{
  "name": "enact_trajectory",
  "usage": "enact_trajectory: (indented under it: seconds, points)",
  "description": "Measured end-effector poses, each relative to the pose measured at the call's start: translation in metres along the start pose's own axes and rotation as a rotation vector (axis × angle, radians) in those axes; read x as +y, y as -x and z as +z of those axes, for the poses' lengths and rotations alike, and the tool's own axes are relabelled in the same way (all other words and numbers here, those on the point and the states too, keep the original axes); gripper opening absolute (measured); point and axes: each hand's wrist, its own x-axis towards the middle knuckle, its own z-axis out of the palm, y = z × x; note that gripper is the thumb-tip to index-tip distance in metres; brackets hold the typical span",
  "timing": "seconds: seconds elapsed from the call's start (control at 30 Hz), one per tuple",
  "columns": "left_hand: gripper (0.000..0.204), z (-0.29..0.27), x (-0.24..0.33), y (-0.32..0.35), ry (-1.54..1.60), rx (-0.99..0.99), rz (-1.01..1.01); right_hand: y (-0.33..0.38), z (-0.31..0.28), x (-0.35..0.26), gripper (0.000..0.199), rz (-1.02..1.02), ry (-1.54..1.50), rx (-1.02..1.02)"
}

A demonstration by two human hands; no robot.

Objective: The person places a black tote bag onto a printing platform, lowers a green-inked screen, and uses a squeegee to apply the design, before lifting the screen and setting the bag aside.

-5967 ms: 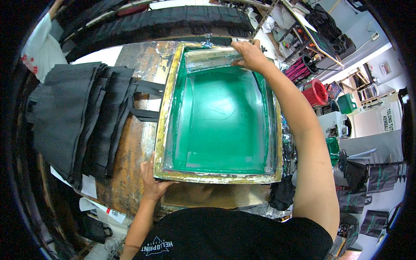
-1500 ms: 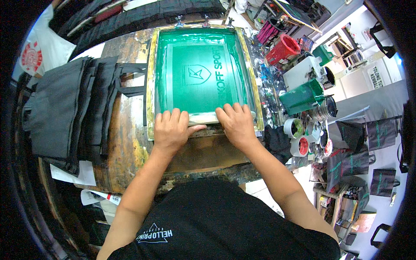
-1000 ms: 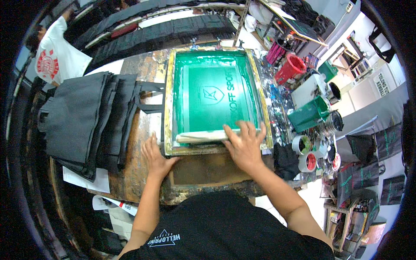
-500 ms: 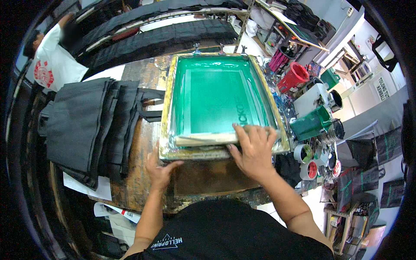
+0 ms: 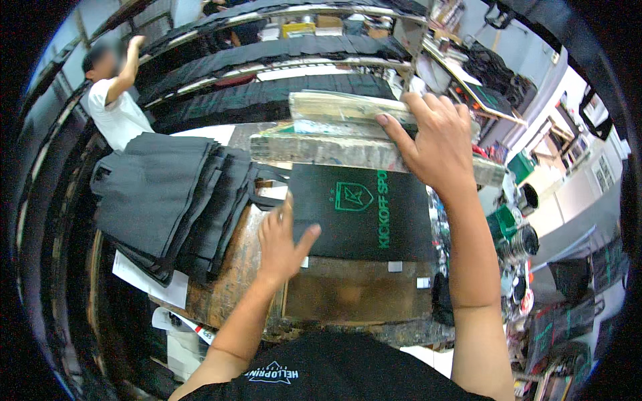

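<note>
The screen-printing frame [image 5: 321,148] is tipped up, its near edge raised and facing me. Across its top lies a pale squeegee [image 5: 341,108]. My right hand [image 5: 438,137] is closed round the squeegee's right part, thumb on the near side and fingers over the top. Below the frame, a black fabric bag [image 5: 314,214] lies flat on the table, with a green shield emblem and green lettering on it. My left hand [image 5: 281,244] hovers by the bag's left edge, fingers spread and holding nothing. The frame's inked surface is hidden from this angle.
Left of the bag is a thick stack of black bags [image 5: 154,194] on the worn wooden table [image 5: 234,250]. Ink containers [image 5: 505,220] crowd the right side. Behind, racks [image 5: 267,60] hold rows of black bags. Another person [image 5: 120,110] stands at the far left, one arm raised.
The frame has swung up from lying flat, uncovering the printed bag. My right hand has risen with frame and squeegee. My left hand has left the frame's near corner and moved over the bag's edge.
</note>
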Motion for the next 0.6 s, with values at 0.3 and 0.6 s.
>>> enact_trajectory:
  seconds: [0.3, 0.6]
  points:
    - [0.110, 0.068, -0.040, 0.064, -0.365, -0.280, -0.162, -0.023, -0.002, 0.007, 0.054, 0.013, -0.042, -0.010]
    - [0.057, 0.010, -0.013, -0.062, 0.252, 0.290, 0.023, -0.024, 0.001, 0.007, 0.056, 0.016, -0.040, 0.021]
